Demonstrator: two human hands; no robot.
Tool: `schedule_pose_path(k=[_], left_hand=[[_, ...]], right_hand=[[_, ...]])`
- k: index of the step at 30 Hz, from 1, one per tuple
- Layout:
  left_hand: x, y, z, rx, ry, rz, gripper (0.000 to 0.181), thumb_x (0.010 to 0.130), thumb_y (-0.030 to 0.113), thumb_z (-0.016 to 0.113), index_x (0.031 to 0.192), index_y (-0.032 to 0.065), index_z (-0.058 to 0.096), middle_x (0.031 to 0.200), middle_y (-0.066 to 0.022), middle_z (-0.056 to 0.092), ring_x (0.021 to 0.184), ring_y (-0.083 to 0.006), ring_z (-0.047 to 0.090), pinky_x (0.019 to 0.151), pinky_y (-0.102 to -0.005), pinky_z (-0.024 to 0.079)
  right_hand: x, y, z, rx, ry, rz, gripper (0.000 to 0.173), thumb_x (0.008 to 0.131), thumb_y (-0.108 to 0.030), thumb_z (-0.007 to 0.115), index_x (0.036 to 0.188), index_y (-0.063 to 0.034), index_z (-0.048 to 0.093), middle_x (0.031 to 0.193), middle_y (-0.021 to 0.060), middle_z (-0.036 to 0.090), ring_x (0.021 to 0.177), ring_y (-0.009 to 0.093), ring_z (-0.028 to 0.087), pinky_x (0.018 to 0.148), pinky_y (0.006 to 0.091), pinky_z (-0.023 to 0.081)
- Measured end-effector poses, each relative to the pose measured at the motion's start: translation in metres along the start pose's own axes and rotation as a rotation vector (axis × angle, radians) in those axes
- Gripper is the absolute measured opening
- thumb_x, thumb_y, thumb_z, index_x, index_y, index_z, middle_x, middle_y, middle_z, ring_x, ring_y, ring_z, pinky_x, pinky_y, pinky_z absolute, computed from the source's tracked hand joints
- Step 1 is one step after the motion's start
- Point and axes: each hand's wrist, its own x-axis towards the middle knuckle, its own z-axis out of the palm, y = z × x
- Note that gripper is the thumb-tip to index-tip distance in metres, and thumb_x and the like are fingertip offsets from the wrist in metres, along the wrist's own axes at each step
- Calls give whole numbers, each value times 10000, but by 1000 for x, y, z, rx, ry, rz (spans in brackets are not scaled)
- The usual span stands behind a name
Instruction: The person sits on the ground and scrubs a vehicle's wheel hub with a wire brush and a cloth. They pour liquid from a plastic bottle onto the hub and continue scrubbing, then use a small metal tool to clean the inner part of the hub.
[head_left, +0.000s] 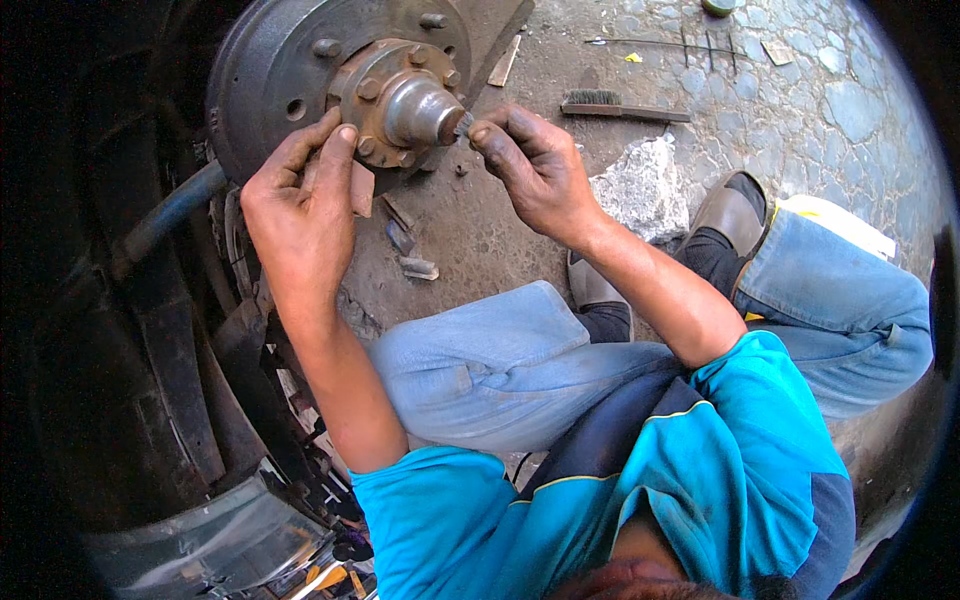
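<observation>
A rusty wheel hub (360, 71) with a ring of bolts and a bare metal hub cap (421, 109) stands out from a dark brake drum (262, 67) with studs. My left hand (304, 191) is at the hub's lower left, fingertips close to its flange. From behind the thumb juts a small flat brownish piece (362, 190), which the curled fingers seem to hold; its other end is hidden. Between thumb and forefinger, my right hand (536, 169) pinches a small grey piece (463, 124) at the cap's rusty end. Its material is too small to tell.
A wire brush (626, 106) lies on the ground beyond my right hand, near a pale broken rock (645, 187). Small scraps (418, 268) lie below the hub. At left is a dark vehicle underside with a metal bar (172, 214). My jeans-covered legs (480, 360) are folded close by.
</observation>
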Motion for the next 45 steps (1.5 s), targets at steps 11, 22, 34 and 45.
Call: schedule_pose_path(k=[11,22,34,45], left_hand=[[3,-5,1,4,7,23,267,956,97,730,1136,-101,732,759,-48,691,640,-63,576,575,-231,470],[5,-2,0,-10,9,49,246,964,94,711,1121,-95,734,698,-52,671,617,-58,574,560,-214,450],[3,-2,-1,-3,-1,41,269,960,102,719,1133,-102,733,780,-72,707,679,-70,599,615,-232,491],[4,-4,-3,-13,-7,-24,289,943,122,734,1133,-94,739,841,-96,736,748,-92,627,695,-252,522]], right_hand=[[2,5,2,19,27,-23,227,1074,-214,598,1032,-3,671,759,-34,531,681,45,462,589,233,403],[7,-1,1,15,31,13,211,1049,-190,619,1045,8,689,813,70,659,749,116,602,676,298,491],[4,-1,1,11,16,13,230,1069,-213,605,1033,1,679,748,-30,545,680,51,480,586,236,403],[3,0,-4,-45,18,49,205,1025,-182,635,1049,11,703,866,149,720,785,206,693,726,347,544]])
